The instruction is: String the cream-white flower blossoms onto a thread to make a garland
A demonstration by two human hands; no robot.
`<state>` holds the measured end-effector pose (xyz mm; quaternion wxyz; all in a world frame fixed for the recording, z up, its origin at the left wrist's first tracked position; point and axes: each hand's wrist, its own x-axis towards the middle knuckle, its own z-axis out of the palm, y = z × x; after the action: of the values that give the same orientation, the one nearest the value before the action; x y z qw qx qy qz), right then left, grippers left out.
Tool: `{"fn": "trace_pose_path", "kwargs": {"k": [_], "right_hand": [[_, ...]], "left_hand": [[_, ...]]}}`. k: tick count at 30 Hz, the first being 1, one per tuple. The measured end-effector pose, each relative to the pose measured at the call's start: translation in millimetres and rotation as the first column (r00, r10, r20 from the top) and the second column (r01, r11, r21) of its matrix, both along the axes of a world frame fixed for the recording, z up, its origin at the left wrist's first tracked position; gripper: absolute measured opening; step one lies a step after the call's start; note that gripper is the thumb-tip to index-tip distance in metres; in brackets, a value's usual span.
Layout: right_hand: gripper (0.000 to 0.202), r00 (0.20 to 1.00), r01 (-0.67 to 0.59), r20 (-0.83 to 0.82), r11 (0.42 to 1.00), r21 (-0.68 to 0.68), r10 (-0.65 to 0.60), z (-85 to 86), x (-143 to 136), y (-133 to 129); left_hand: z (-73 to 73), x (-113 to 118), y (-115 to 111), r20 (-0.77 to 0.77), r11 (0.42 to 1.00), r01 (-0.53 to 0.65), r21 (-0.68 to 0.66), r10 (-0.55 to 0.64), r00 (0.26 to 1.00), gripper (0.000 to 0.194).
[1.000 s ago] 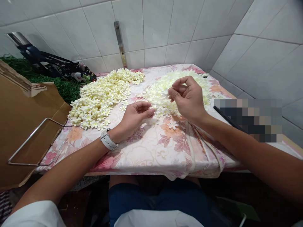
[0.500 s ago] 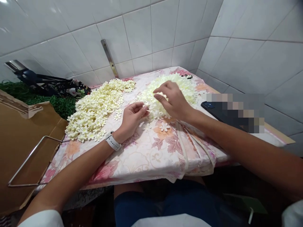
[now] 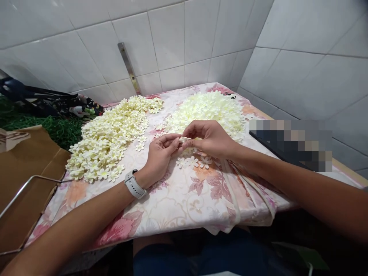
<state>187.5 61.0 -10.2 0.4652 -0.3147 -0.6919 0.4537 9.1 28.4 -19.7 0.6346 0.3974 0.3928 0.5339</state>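
A small white artificial flower (image 3: 184, 140) is pinched between my two hands above the floral tablecloth (image 3: 161, 207). My left hand (image 3: 161, 153) comes from the left, thumb and fingertips closed at the flower's near side. From the right, my right hand (image 3: 211, 138) meets it, thumb and forefinger pressed on the same flower. Behind my right hand lies a mound of pale white flowers (image 3: 207, 111). A heap of creamier yellow flowers (image 3: 100, 140) spreads over the left of the table. Several loose flowers (image 3: 192, 161) lie just below my hands.
A torn cardboard box (image 3: 28, 180) with a metal wire frame (image 3: 20, 191) stands at the left edge. Behind it are green artificial grass (image 3: 54, 130) and a dark floral bag (image 3: 74, 105). On the right lies a dark phone (image 3: 267, 143), partly pixelated. Tiled walls (image 3: 169, 42) close off the back.
My right hand has come down from over the white mound to meet my left hand at a flower. More loose flowers now show beneath my hands. The view has shifted slightly.
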Motion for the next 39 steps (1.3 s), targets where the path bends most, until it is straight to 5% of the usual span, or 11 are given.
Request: {"fn": "trace_pose_path", "kwargs": {"k": [6,16,24,28,31,34,39], "right_hand": [[0.027,0.997,0.08,-0.019,0.997,-0.012,-0.081,2.6,-2,-5],[0.017,0.989,0.112,-0.096,0.993,-0.021,-0.113,-4.0,-8,-4],[0.013,0.925,0.371,0.009,0.907,0.198,-0.38,-3.2,7,8],[0.024,0.885,0.362,0.129,0.836,0.414,-0.447,0.5,10,8],[0.032,0.915,0.2,0.203,0.831,0.52,-0.347,-0.3,6,2],[0.03,0.952,0.037,0.254,0.888,0.458,-0.171,-2.7,0,-4],[0.03,0.982,0.061,0.161,0.973,0.223,-0.099,-1.6,-4,-9]], "left_hand": [[-5.5,-2,-2,-0.113,0.98,0.105,0.171,-0.086,0.99,0.03],[-7.2,-2,-1,-0.2,0.96,0.038,0.277,0.019,0.98,0.035],[-7.5,-1,-2,-0.175,0.969,-0.026,0.244,0.07,0.982,0.038],[-5.9,-1,-3,-0.157,0.973,-0.008,0.231,0.045,0.987,0.038],[-4.4,-2,-4,-0.151,0.974,0.01,0.226,0.025,0.988,0.036],[-4.4,-3,-4,-0.157,0.974,0.016,0.227,0.021,0.987,0.034],[-6.1,-4,-3,-0.202,0.968,0.036,0.249,0.016,0.979,0.028]]}}
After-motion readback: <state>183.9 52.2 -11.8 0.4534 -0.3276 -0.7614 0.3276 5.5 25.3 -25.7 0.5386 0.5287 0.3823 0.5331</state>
